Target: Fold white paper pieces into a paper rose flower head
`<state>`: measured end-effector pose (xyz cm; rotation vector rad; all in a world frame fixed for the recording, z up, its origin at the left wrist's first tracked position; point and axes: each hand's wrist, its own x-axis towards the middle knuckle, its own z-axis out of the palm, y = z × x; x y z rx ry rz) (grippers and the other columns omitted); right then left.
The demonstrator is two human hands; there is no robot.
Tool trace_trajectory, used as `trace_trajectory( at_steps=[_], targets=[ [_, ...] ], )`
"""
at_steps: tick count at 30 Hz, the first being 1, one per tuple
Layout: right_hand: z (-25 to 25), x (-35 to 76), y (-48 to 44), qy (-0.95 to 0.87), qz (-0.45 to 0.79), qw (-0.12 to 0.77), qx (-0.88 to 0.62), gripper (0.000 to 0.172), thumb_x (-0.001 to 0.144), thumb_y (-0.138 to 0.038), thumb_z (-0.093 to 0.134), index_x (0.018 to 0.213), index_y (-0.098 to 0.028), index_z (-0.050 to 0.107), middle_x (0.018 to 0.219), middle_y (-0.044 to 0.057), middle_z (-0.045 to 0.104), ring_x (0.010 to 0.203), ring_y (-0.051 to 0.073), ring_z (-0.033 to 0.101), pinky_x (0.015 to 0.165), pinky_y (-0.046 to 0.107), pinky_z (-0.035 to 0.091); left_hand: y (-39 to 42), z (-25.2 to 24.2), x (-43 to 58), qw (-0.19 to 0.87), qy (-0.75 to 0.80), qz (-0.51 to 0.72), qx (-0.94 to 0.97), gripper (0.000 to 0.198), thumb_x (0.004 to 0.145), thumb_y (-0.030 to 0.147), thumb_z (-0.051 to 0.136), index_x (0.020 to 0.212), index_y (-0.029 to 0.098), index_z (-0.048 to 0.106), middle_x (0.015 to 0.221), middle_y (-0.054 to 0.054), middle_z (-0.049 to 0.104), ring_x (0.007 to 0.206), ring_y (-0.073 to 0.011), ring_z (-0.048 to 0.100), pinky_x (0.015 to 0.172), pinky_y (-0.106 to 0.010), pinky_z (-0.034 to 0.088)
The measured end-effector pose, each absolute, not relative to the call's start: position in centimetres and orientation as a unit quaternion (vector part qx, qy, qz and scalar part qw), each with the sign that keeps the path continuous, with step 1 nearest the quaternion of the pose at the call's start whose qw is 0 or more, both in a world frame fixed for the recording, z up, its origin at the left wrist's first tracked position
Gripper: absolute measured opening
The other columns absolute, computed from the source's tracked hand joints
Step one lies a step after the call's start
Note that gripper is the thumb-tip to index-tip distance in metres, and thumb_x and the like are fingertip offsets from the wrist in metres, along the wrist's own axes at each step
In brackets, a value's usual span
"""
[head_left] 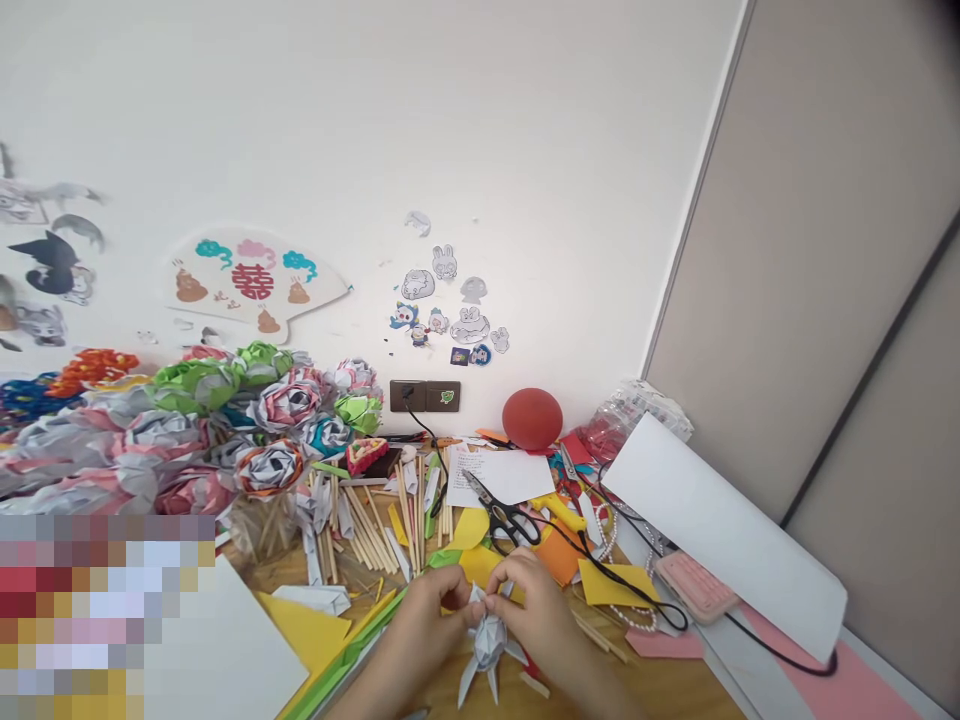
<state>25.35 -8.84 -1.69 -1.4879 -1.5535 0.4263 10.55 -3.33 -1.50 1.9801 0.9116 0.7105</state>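
Note:
A folded white origami figure (490, 645), faceted in the middle with several pointed strips sticking out, is between my hands low in the view. My left hand (444, 600) pinches its upper tip from the left. From the right, my right hand (531, 590) grips the same tip, thumb and fingers closed together. The exact fold under the fingertips is hidden. Black-handled scissors (511, 525) lie just beyond my hands, beside yellow paper (480, 565). A small red piece (529, 668) shows behind the right wrist.
Paper flowers (274, 465) crowd the left side. Wooden sticks (367, 525) lie at centre. A yellow glue gun (562, 511) with a black cable, a red balloon (532, 420), a white board (724, 535) and a pink box-like item (696, 585) are right. White paper (232, 640) lies lower left.

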Motion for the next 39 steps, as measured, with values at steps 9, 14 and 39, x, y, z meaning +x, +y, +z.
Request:
trace_trajectory(
  at_steps=[9,14,39],
  targets=[
    [-1.4,25.7,-9.1,-0.661,0.114,0.438,-0.598,0.011,0.072,-0.01,0.063,0.069,-0.02,0.065,0.074,0.001,0.058,0.08,0.02,0.054,0.071,0.03,0.042,-3.7,-0.5,10.5,0.372,0.362,0.266,0.812,0.008,0.069,0.018,0.049,0.062,0.019,0.052,0.066,0.0,0.061,0.067,-0.0169,0.056,0.063,-0.025,0.038],
    [-1.6,25.8,-9.2,-0.667,0.146,0.433,-0.589,0.012,0.072,-0.008,0.06,0.069,-0.019,0.065,0.075,0.001,0.058,0.078,0.019,0.056,0.07,0.028,0.043,-4.5,-0.2,10.8,0.287,0.387,0.262,0.836,0.012,0.067,0.014,0.047,0.056,0.019,0.05,0.062,0.0,0.058,0.063,-0.0164,0.053,0.059,-0.025,0.036],
    [-0.7,25.8,-10.0,-0.772,0.131,0.405,-0.471,0.022,0.088,-0.036,0.05,0.09,-0.023,0.068,0.08,0.004,0.065,0.08,0.019,0.055,0.073,0.032,0.044,-2.3,-1.5,10.4,0.466,0.361,0.319,0.743,0.016,0.069,0.028,0.054,0.057,0.019,0.049,0.051,0.006,0.042,0.049,-0.0102,0.039,0.048,-0.022,0.029]
  ],
)
